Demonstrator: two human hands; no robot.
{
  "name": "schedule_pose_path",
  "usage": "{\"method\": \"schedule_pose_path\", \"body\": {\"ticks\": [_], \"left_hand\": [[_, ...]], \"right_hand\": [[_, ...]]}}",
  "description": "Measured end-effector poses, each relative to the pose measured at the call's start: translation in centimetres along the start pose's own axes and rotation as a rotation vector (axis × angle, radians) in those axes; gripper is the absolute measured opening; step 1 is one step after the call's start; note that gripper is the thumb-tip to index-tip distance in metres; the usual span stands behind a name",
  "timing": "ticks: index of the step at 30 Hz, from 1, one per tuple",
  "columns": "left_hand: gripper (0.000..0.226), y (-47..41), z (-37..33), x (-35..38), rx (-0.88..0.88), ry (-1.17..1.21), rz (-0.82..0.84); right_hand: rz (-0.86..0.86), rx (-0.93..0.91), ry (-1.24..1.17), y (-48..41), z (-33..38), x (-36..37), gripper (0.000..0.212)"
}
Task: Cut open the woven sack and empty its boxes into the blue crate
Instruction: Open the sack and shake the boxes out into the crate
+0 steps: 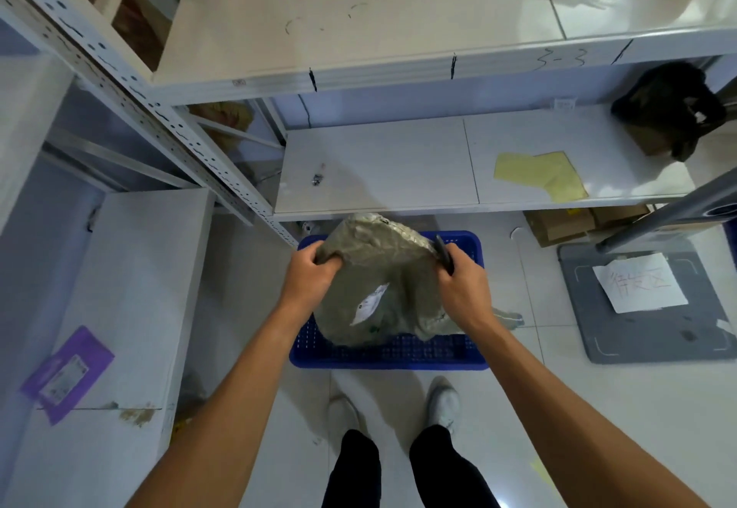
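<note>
Blue plastic crate [391, 360] sits on the pale floor tiles [518, 408] just ahead of the person's feet, under the near edge of the rack. It is likely parked there so that whatever drops from the sack lands inside.

Above it hangs the grey-green woven sack [379, 288], held by its upper corners with its lower end sagging into the crate. That suits tipping it out, though I cannot tell whether it is cut open, and no boxes show.

The left hand [309, 272] has its fingers curled tight on the sack's left corner. The right hand [462, 284] is clamped on the right corner together with a dark-handled tool [443, 252], probably the cutter, kept ready. A white label [369, 304] faces the camera.

White metal shelving [379, 164] fills the far side and the left. To the right, a grey floor mat [654, 332] carries a handwritten sheet [640, 282]. Brown cartons [562, 224] sit under the lowest shelf. A black bag [674, 108] and a yellow sheet [538, 176] lie on that shelf, and a purple mailer [66, 374] lies near left.
</note>
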State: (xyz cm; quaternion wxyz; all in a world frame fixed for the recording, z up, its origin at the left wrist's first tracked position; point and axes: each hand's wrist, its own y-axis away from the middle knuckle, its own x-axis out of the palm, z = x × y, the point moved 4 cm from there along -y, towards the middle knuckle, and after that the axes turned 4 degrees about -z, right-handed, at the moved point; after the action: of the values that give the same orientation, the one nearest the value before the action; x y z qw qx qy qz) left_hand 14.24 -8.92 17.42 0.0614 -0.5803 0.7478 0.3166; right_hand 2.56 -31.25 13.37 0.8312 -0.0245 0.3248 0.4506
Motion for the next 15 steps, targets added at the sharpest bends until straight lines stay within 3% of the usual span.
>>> {"method": "schedule_pose_path", "body": {"ticks": [5, 10, 15], "left_hand": [[0.015, 0.6, -0.1, -0.1, -0.008, 0.13, -0.029], [0.015, 1.2, -1.0, -0.5, -0.009, 0.11, -0.028], [0.019, 1.2, -2.8, -0.2, 0.045, 0.091, 0.022]], "right_hand": [[-0.15, -0.056, -0.062, 1.1, 0.6, -0.6, 0.016], [-0.098, -0.067, 0.076, 0.4, 1.3, -1.1, 0.013], [-0.13, -0.1, 0.041, -0.2, 2.5, -2.6, 0.012]]}}
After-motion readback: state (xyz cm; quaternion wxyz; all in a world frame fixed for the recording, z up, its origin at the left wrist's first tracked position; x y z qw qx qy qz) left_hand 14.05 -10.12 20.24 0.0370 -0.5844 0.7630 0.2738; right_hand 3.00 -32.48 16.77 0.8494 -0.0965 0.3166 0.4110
